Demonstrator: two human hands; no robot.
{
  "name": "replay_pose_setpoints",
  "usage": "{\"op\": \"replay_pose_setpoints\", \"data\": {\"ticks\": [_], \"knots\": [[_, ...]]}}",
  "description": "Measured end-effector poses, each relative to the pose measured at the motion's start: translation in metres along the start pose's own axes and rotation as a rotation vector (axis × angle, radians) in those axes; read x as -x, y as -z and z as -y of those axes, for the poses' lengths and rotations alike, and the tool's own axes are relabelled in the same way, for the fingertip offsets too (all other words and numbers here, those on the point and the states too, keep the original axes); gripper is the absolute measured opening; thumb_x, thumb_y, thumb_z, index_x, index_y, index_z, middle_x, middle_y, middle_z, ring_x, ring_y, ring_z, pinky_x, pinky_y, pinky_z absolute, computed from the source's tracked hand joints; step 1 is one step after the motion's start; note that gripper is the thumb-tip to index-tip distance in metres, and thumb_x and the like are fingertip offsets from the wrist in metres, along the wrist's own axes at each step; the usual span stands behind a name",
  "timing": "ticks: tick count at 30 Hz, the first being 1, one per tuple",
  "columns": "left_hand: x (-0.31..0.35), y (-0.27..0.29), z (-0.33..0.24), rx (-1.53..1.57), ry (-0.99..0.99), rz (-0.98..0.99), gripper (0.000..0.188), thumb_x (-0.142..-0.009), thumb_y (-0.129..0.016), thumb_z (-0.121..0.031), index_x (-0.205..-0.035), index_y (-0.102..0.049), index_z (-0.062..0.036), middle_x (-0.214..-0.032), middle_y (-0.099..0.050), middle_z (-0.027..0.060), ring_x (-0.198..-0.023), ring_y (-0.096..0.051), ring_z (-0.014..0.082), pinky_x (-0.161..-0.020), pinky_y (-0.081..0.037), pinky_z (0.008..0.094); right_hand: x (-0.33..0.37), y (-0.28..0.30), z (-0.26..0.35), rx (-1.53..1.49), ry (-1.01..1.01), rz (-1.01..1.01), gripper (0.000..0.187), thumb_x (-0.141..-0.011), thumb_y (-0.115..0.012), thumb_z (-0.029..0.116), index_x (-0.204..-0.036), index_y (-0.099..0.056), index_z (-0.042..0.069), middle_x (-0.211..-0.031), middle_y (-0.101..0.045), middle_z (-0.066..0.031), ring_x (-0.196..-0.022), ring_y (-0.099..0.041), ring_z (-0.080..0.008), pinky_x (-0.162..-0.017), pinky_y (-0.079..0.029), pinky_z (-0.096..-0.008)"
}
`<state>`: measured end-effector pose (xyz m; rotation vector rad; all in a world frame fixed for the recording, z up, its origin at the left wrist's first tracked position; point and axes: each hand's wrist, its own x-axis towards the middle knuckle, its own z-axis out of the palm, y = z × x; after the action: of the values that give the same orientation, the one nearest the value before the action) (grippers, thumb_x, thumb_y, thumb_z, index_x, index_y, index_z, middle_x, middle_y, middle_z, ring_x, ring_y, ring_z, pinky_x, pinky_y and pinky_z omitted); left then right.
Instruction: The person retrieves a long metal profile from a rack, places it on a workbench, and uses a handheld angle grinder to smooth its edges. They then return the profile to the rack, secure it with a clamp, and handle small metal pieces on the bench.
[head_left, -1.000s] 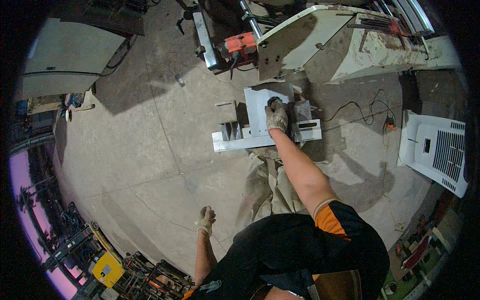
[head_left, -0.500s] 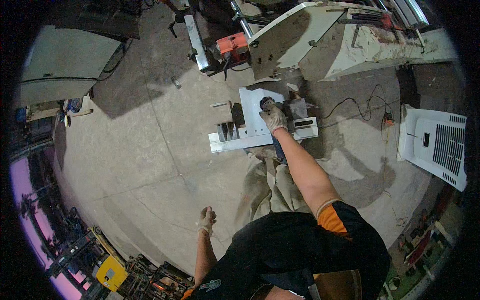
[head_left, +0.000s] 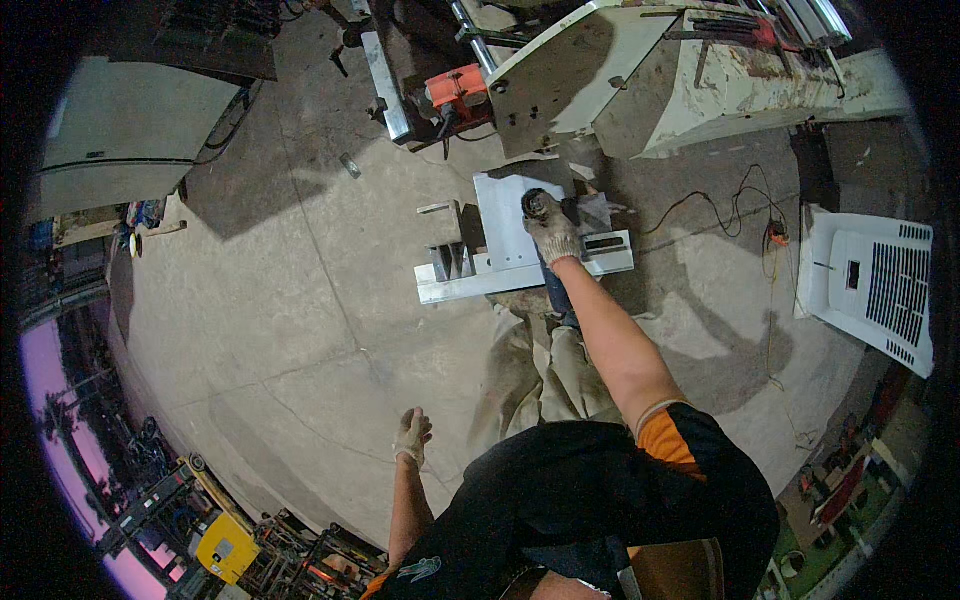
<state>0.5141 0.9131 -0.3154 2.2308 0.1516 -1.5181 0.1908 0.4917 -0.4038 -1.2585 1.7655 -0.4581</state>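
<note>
My right hand (head_left: 553, 238), in a pale knitted glove, grips a dark power tool that looks like an angle grinder (head_left: 536, 204). Its round black head sits over a light grey metal plate (head_left: 503, 222), and a dark body runs back under my wrist. Whether the tool touches the plate I cannot tell. Along the plate's near edge lies a long silvery metal bar (head_left: 462, 288); a small bracket (head_left: 440, 210) stands to its left. Low and to the left, my gloved left hand (head_left: 412, 437) hangs free above the floor, fingers loosely bent and apart, holding nothing.
A large cream machine body (head_left: 690, 90) stands at the far right, with an orange-red part (head_left: 457, 88) beside it. A thin cable (head_left: 700, 203) trails across the floor to the right. Farther right rests a white slotted panel (head_left: 865, 285). A pale cabinet (head_left: 125, 130) stands far left.
My right hand and the tool have shifted slightly to the right over the plate. My left hand stays nearly where it was. The whole view has tilted a little.
</note>
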Motion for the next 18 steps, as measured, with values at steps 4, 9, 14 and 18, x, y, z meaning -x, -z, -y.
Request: {"op": "replay_pose_setpoints", "data": {"ticks": [4, 9, 14, 18], "knots": [[0.001, 0.0, 0.005, 0.01, 0.019, -0.022, 0.075, -0.088, -0.071, -0.053, -0.143, -0.044, -0.0084, -0.112, -0.065, 0.0098, -0.094, -0.063, 0.0204, -0.078, -0.05, 0.0374, 0.003, 0.002, 0.004, 0.088, 0.017, 0.028, 0.051, -0.084, -0.069, 0.034, -0.13, -0.061, 0.012, -0.119, -0.069, -0.0171, -0.11, -0.065, -0.0366, -0.094, -0.05, -0.0424], [0.006, 0.002, 0.004, -0.016, -0.005, -0.003, 0.076, -0.09, -0.069, -0.052, -0.144, -0.043, -0.0052, -0.118, -0.064, 0.0118, -0.097, -0.064, 0.0228, -0.08, -0.05, 0.0388, 0.0, -0.003, 0.012, 0.222, -0.081, 0.089, 0.044, -0.087, -0.064, 0.035, -0.126, -0.065, 0.014, -0.117, -0.067, -0.0218, -0.11, -0.064, -0.0401, -0.093, -0.051, -0.0451], [0.007, 0.005, -0.001, -0.018, -0.004, -0.029, 0.075, -0.091, -0.068, -0.052, -0.144, -0.043, -0.0048, -0.117, -0.065, 0.0116, -0.097, -0.063, 0.022, -0.081, -0.05, 0.0385, -0.01, -0.006, 0.015, 0.172, -0.007, 0.074, 0.056, -0.079, -0.076, 0.025, -0.132, -0.059, 0.015, -0.125, -0.065, -0.0187, -0.115, -0.061, -0.0391, -0.098, -0.048, -0.0469], [0.004, 0.003, -0.005, -0.008, 0.008, -0.03, 0.075, -0.091, -0.069, -0.051, -0.144, -0.042, -0.007, -0.116, -0.065, 0.0117, -0.097, -0.063, 0.0216, -0.081, -0.05, 0.038, -0.018, -0.01, 0.008, 0.141, -0.039, 0.015, 0.055, -0.078, -0.076, 0.028, -0.128, -0.06, 0.011, -0.122, -0.067, -0.0191, -0.114, -0.063, -0.0387, -0.096, -0.05, -0.0473]]}}
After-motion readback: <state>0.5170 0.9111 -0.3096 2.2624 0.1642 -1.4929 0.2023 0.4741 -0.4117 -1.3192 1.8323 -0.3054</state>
